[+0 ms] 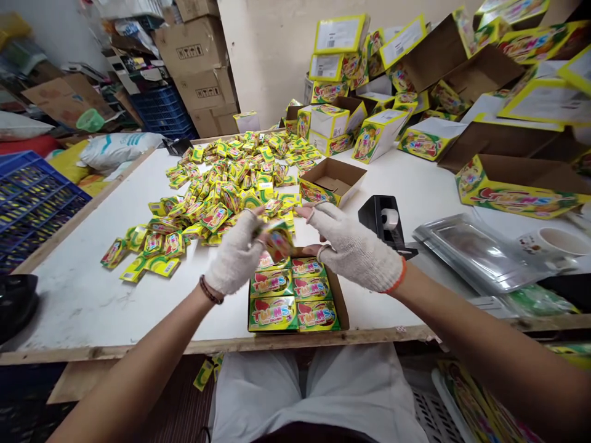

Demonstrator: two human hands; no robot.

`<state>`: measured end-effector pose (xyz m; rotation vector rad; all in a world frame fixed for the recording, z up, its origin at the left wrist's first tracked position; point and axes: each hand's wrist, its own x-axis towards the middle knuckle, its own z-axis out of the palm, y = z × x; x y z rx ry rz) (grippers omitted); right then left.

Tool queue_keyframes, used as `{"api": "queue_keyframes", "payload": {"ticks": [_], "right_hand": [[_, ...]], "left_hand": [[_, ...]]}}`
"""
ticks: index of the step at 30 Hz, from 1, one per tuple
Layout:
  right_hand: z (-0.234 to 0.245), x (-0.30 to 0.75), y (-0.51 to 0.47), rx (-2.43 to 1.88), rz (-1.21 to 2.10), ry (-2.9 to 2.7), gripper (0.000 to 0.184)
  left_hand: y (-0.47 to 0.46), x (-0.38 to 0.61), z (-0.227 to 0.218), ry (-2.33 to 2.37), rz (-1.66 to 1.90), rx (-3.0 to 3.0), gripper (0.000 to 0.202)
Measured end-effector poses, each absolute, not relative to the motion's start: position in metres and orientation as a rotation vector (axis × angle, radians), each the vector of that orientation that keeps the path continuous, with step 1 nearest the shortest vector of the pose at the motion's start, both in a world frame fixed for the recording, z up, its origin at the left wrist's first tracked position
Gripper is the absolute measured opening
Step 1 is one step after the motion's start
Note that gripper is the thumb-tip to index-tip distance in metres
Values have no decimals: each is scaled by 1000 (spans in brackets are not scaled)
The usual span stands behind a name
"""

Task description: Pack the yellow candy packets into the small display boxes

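Observation:
Both my hands wear white knit gloves with bare fingertips. My left hand grips a small yellow-green gum pack, blurred, above the display box in front of me. Over that box's right rim is my right hand, fingers stretched out and apart, with nothing seen in it. The brown-walled display box stands at the table's front edge. Inside, gum packs printed "TWINS" lie face up in two columns; my hands partly hide its far end. Beyond my left hand spreads a large heap of loose gum packs.
An open display box sits beyond my hands. A black tape dispenser is to the right, near clear plastic trays and a white cup. Many display boxes pile up at the back right. A blue crate stands left of the table.

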<state>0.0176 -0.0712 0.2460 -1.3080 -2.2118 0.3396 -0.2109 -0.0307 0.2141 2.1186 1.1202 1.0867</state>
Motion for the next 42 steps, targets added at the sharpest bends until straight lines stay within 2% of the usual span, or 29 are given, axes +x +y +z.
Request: {"api": "queue_keyframes", "payload": {"ticks": [2,4,6,9,11,13,15,17,21,23,25,27,29,33,37,40,42], "right_hand": [[254,13,-72,-1223,447,-2250,49],[255,12,-74,-1241,573,-2179,34],[254,16,-79,-1344,598,-2046,25],[254,23,-92,-1468,310,-2109,28],[255,25,-102,-1460,31,-2381,25],[256,25,-109,-1426,-103,-2674,19],[256,22,-110,-1468,2,-2836,16],[255,19,-105,-1598,259,-2857,19],[248,14,-86,-1745,687,-2790,19],[242,16,-77,-1641,830,-2797,15],[235,19,-72,-1551,951,-2826,13],[229,22,-71,-1592,997,-2885,16],[228,19,-74,-1687,956,-2961,21],[232,-5,-80,-1757,835,-3180,32],[224,-24,-70,-1617,831,-3429,38],[210,-25,-60,-1483,943,-3499,33],[198,-25,-63,-1547,959,-3414,29]], "left_hand": [[-53,-193,219,955,1050,1960,46],[-67,-181,217,898,1049,1800,48],[-75,-176,212,952,1004,1743,39],[-81,-177,205,1118,798,1872,17],[-88,-178,204,1150,679,2001,16],[-93,-178,205,1064,606,2084,14],[-92,-178,206,942,572,2067,14],[-78,-182,206,936,623,1997,21],[-16,-198,192,1357,824,1941,27],[17,-205,180,1578,716,2030,27],[42,-207,168,1737,513,2118,38],[55,-206,158,1851,326,2191,53],[61,-204,151,1916,213,2275,58],[69,-201,147,1853,114,2364,36],[73,-213,156,1822,188,2333,16],[65,-231,167,1806,644,2149,16],[52,-240,175,1764,924,1993,22]]}}
